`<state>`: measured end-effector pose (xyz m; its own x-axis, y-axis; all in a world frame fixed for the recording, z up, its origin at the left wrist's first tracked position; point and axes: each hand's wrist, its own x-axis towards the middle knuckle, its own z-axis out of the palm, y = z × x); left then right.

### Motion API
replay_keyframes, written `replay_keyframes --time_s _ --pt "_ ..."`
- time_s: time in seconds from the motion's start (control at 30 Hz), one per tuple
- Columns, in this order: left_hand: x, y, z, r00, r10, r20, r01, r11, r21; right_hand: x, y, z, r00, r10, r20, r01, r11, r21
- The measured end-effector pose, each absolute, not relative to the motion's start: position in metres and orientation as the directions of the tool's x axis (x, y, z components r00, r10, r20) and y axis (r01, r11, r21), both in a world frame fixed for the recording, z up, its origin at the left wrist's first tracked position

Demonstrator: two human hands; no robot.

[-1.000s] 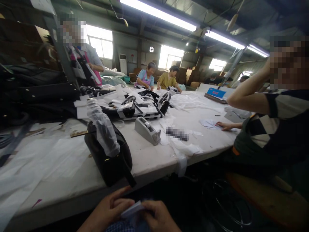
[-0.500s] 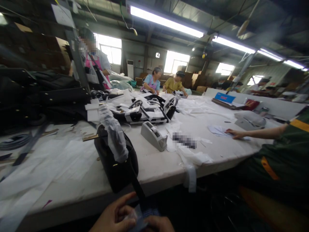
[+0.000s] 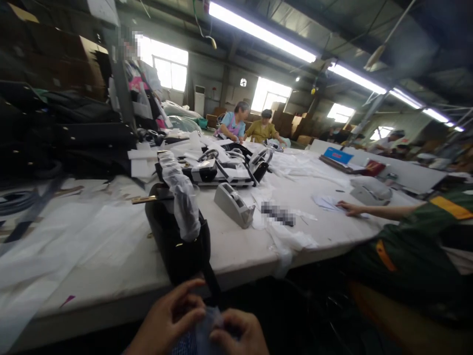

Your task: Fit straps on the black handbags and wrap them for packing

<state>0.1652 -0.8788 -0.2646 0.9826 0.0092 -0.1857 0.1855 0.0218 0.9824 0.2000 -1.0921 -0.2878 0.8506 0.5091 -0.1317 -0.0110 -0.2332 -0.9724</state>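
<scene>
My left hand (image 3: 170,315) is at the bottom of the view, below the table edge, its thumb and fingers pinching a thin translucent wrapping sheet (image 3: 209,328). Close on its right, my right hand (image 3: 242,334) has its fingertips closed on the same sheet. Just beyond them a black handbag (image 3: 166,236) stands at the table's front edge, its handle wrapped in crinkled white paper (image 3: 181,197). From the bag a dark strap (image 3: 210,278) hangs over the edge toward my hands. Its lower end is hidden.
A grey tape dispenser (image 3: 234,204) stands right of the bag. Behind lie several black bags with white wrapping (image 3: 221,170). Loose white sheets (image 3: 74,246) cover the table's left side. At right, a co-worker's hand (image 3: 349,208) rests on white papers. Other people work farther back.
Both my hands have come up further into view, the right hand most, with the sheet between them. The camera has shifted slightly. The handbag stays at the table edge.
</scene>
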Motion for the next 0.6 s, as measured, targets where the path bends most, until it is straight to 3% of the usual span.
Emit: replay_keyframes --time_s 0.13,0.23,0.3,0.47,0.53,0.6 --pt "0.171 -0.878 -0.285 0.942 -0.02 -0.334 0.33 0.236 0.914 0.201 -1.097 -0.277 0.873 0.474 -0.117 -0.018 -0.208 -0.978" --pt "0.176 -0.883 -0.281 0.944 0.134 -0.301 0.288 0.112 0.951 0.204 -1.103 -0.277 0.886 0.45 -0.111 -0.004 -0.233 -0.973" --pt "0.179 -0.886 -0.273 0.953 0.163 -0.256 0.261 -0.013 0.965 0.206 -1.106 -0.277 0.899 0.423 -0.112 -0.017 -0.222 -0.975" --pt "0.181 -0.896 -0.267 0.962 -0.126 -0.243 0.251 0.052 0.967 0.206 -1.098 -0.283 0.947 0.315 -0.06 -0.019 -0.133 -0.991" --pt "0.18 -0.9 -0.272 0.968 -0.164 -0.191 0.203 0.053 0.978 0.205 -1.09 -0.286 0.963 0.265 -0.054 -0.015 -0.147 -0.989" --pt "0.178 -0.9 -0.277 0.974 -0.124 -0.191 0.195 0.017 0.981 0.207 -1.086 -0.286 0.946 0.32 -0.051 0.007 -0.18 -0.984"
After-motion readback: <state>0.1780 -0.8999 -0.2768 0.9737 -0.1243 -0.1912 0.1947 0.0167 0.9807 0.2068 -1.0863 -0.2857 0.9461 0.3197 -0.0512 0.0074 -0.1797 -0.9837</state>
